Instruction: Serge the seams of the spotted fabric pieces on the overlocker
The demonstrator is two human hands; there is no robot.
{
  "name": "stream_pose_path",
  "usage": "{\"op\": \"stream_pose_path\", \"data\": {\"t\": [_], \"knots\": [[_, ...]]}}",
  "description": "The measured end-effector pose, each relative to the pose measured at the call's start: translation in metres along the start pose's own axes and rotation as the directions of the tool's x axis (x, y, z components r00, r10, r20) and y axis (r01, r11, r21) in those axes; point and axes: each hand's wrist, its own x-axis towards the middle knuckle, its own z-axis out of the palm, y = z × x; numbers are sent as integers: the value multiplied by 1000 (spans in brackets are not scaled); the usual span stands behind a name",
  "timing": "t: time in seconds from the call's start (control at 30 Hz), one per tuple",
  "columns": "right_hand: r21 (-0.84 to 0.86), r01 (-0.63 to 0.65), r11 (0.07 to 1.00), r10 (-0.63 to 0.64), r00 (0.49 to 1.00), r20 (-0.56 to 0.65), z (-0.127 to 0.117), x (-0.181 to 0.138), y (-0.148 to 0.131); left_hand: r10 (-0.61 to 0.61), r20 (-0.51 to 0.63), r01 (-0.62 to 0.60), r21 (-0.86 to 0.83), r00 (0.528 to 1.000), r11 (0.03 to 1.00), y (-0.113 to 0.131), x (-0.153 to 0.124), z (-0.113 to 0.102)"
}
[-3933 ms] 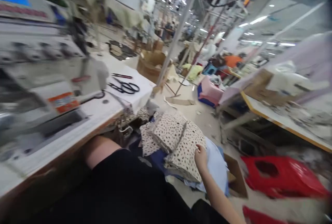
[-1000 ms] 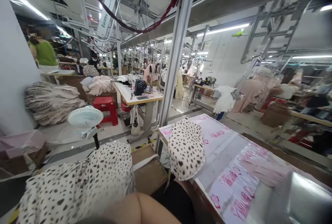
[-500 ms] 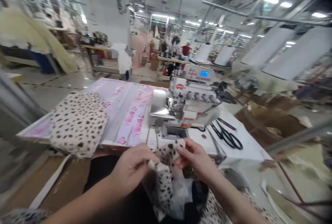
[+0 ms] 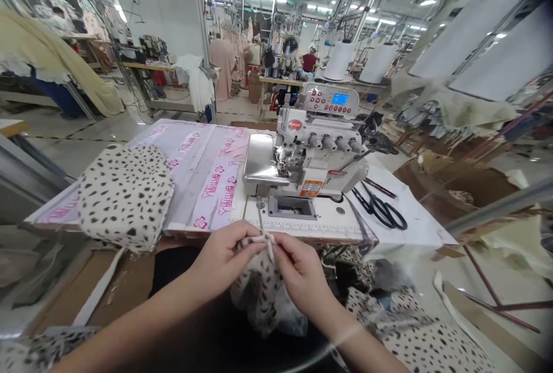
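**Q:** While the hands are watched, where is the spotted cloth (image 4: 259, 298) seen?

**A:** It is held between the left hand (image 4: 224, 261) and the right hand (image 4: 300, 275), and it hangs down near them. Both hands are pinched shut on a small fold. A sewing machine (image 4: 317, 143) is set far off, past the hands. A spotted pad (image 4: 125, 197) is left on the table (image 4: 302, 229), on the left.

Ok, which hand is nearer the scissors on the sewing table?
Right: the right hand is closer, with the scissors ahead of it and off to its right. The left hand lies further away, on the right hand's far side.
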Motion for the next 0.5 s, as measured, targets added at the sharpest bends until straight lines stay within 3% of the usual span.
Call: {"op": "stream_pose_path", "data": {"t": [0.3, 0.43, 0.5], "knots": [[-250, 114, 962, -108, 993, 37, 0, 1, -5, 120, -74, -119, 21, 990, 993, -4, 2, 0], [-401, 220, 889, -212, 975, 65, -1, -8, 8, 218, -104, -219, 10, 970, 976, -6, -5, -2], [-412, 269, 871, -257, 963, 86, -1, -8, 20, 248, -58, -244, 77, 967, 967, -7, -7, -1]]}}
